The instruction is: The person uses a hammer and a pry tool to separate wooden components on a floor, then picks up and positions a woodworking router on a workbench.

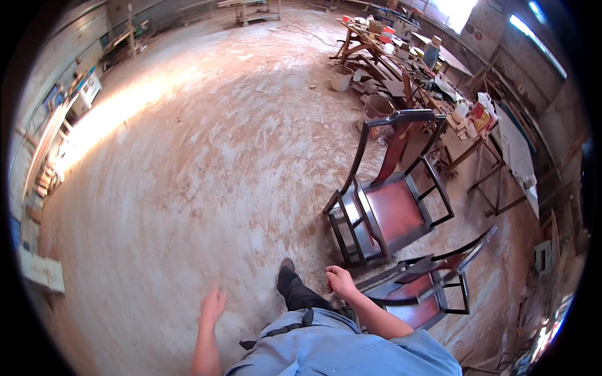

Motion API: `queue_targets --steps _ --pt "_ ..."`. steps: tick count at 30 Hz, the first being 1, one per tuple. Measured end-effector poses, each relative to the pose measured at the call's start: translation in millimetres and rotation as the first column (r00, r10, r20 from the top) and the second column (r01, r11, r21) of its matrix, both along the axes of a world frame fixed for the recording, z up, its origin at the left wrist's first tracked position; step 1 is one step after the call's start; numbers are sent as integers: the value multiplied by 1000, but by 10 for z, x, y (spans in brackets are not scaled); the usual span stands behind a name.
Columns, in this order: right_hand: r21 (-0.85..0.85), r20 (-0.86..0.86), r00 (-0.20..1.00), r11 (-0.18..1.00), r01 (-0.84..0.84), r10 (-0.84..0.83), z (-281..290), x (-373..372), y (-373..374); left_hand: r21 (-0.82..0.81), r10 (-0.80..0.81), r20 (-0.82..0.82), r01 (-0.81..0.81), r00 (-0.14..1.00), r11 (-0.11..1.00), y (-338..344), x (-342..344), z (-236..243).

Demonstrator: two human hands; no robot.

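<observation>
My left hand (213,304) hangs over the bare floor, left of my dark shoe (287,266). Motion smears its fingers, and no object shows in it. To the right of the shoe, my right hand (340,282) is loosely curled into a fist, with nothing visible inside. Closest to it are two dark wooden armchairs with reddish seats. One armchair (394,210) stands upright just ahead on the right. The nearer armchair (417,294) is beside my right forearm, which covers part of it. Neither hand appears to hold a chair.
A cluttered workbench (433,94) runs along the right, with bottles, bags and scraps. Buckets, including a brown one (379,106) and a pale one (341,78), stand by it. A white panel (517,160) lies farther right. Benches (50,147) line the left wall; a low wooden trestle (254,11) stands far ahead.
</observation>
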State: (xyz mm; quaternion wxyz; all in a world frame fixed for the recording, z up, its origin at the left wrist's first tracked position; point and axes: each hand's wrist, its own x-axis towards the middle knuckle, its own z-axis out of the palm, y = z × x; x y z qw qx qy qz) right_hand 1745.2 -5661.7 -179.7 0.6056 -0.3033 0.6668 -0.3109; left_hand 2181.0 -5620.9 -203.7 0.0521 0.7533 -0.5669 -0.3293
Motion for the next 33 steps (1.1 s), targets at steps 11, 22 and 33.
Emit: queue_targets --steps 11,22,33 --pt "-264 -528 831 897 -354 173 153 492 -4734 647 531 -181 -306 828 698 -2606 203 -578" --pt "329 -374 865 824 461 -335 -835 -1151 -7024 251 466 -482 -393 742 885 -9287 588 -512" --pt "428 -49 768 681 594 -639 -1900 -1963 -10222 270 348 -372 -258 861 928 -13308 -630 -144"
